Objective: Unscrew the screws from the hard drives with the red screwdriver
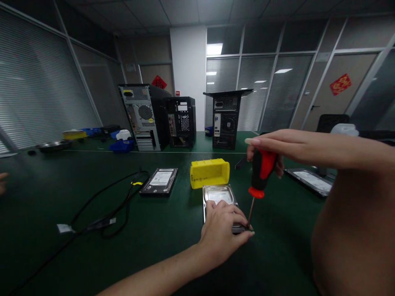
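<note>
While the left grip clamps a drive, the right curls round a screwdriver.

The left hand lies low, palm down — the right hand, higher, curls downward.

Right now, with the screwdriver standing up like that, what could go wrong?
The screwdriver in the right hand has its tip down by the left hand's fingertips, so a slip might poke them. It also leans a bit, so it could skid over the corner of the silver hard drive and scratch it. And the yellow bin sits just behind that drive, so a shove could bump it.
</note>
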Demonstrator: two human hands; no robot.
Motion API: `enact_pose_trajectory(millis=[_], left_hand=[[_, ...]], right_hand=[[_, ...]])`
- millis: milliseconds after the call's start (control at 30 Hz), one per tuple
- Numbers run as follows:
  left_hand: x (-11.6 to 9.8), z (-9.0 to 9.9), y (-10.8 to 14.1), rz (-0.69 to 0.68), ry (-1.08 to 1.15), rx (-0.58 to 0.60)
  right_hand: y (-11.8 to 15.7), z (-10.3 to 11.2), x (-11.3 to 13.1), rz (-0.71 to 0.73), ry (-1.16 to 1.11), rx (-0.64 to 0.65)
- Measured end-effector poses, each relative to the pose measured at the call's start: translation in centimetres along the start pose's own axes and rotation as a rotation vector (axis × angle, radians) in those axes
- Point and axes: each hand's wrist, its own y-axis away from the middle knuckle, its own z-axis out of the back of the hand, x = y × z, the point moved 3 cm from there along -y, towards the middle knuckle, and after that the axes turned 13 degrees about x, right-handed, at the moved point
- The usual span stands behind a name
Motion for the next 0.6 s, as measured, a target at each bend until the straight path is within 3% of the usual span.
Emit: enact_pose_trajectory(millis=[400, 600], left_hand=[[0.1, 0.0, 0.0, 0.0, -0.019, -0.003], [-0.1, 0.0, -0.1, 0.006, -0.031, 0.021]], right_hand=[[0.3, -0.9, 1.4, -0.049, -0.119, 0.091], [-0.3, -0.6, 0.7, -0.021, -0.073, 0.111]])
